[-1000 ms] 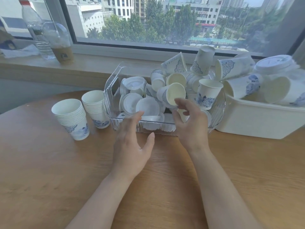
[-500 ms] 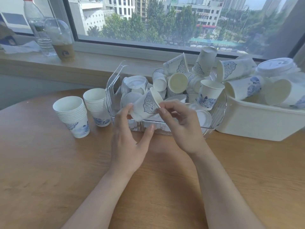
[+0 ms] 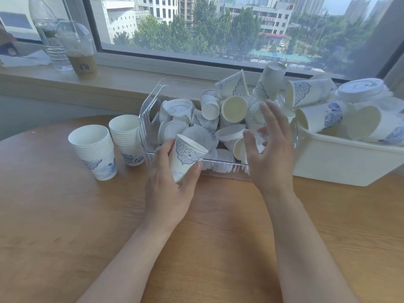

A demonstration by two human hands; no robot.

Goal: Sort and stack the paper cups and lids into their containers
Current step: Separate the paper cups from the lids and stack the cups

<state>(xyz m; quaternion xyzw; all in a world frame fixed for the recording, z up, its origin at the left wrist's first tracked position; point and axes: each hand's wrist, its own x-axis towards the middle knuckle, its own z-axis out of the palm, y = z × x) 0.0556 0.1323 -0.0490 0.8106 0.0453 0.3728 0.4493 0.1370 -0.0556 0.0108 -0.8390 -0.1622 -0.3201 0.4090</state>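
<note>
**Cup held at the near wall of the clear bin**

Cup [image 3: 185,157], white with a blue ornament, stands nearly upright, its mouth tilted slightly away, in the left hand [image 3: 169,184]. Thumb and fingers curl round its lower wall, and it sits just in front of the near wall of the clear bin [image 3: 150,119]. The right hand [image 3: 270,149] hovers above the bin's right part with fingers spread and loosely bent, holding nothing; its fingertips are blurred.

The bin holds a loose heap of cups lying on their sides and flat white lids [image 3: 232,132], the lids mostly at the left and along the bottom. Touching the bin's right side stands a white tub [image 3: 341,162], also piled with tipped cups, with one lidded cup at its far right.

Left of the bin, two stacks of nested cups stand upright on the wooden counter [image 3: 65,226]: the near stack [image 3: 94,149] and the far stack [image 3: 127,138], the latter just beside the bin's left wall.

On the window sill [image 3: 122,84] behind, at the left, stand a domed plastic drink cup [image 3: 79,53] and a clear bottle [image 3: 47,29].
</note>
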